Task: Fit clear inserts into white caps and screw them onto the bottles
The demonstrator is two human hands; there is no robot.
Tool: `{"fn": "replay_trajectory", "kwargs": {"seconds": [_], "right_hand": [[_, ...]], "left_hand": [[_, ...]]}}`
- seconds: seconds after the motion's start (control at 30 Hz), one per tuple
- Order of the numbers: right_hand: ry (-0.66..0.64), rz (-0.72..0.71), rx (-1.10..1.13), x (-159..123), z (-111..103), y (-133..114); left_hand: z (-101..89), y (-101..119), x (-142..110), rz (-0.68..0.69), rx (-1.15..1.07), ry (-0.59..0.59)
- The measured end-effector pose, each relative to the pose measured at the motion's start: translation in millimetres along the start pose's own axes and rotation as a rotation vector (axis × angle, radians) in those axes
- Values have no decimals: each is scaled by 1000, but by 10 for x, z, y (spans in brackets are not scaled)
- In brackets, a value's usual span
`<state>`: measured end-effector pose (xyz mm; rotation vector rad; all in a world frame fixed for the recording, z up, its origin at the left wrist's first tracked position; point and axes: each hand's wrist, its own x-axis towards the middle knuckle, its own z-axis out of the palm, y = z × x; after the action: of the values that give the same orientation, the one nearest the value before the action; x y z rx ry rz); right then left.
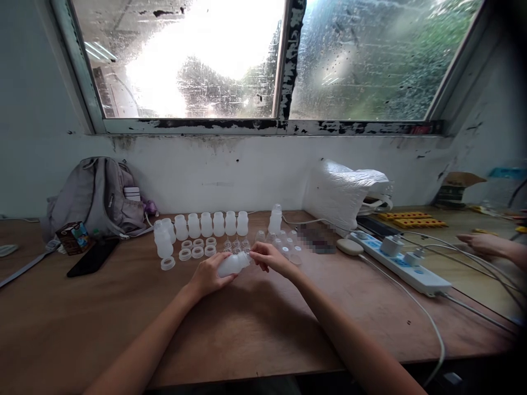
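Observation:
My left hand [209, 274] is wrapped round the body of a frosted white baby bottle [229, 266], tilted on its side with its top to the right. At that top end, the fingers of my right hand [265, 257] pinch the clear nipple [248, 255], which they partly hide. Just behind the bottle are several clear nipples [236, 244] and white collar rings [197, 252]. Farther back stands a row of open bottle bodies [206, 224]. Clear domed caps [283, 241] lie right of my right hand, near an upright capped bottle [275, 219].
A grey backpack [99, 192], a small carton [74, 238] and a black phone [94, 258] are at left. At right lie a white power strip [401, 266] with cables, a round white puck [349, 246] and a silvery bag [341, 192]. Another person's hand [489, 244] shows at far right.

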<state>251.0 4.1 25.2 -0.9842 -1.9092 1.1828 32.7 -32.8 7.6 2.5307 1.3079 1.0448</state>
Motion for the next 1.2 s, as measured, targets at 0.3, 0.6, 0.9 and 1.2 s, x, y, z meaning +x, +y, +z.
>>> {"fn": "replay_trajectory", "kwargs": {"seconds": [0.3, 0.6, 0.9, 1.2], "right_hand": [[70, 38, -42, 36, 71, 64], [190, -71, -113, -20, 164, -21], [256, -183, -354, -34, 236, -18], [336, -131, -450, 8, 238, 86]], "left_hand": [[-25, 75, -11, 94, 126, 14], [-38, 31, 5, 80, 189, 53], [-44, 71, 0, 107, 186, -6], [-6, 121, -2, 171, 222, 29]]}}
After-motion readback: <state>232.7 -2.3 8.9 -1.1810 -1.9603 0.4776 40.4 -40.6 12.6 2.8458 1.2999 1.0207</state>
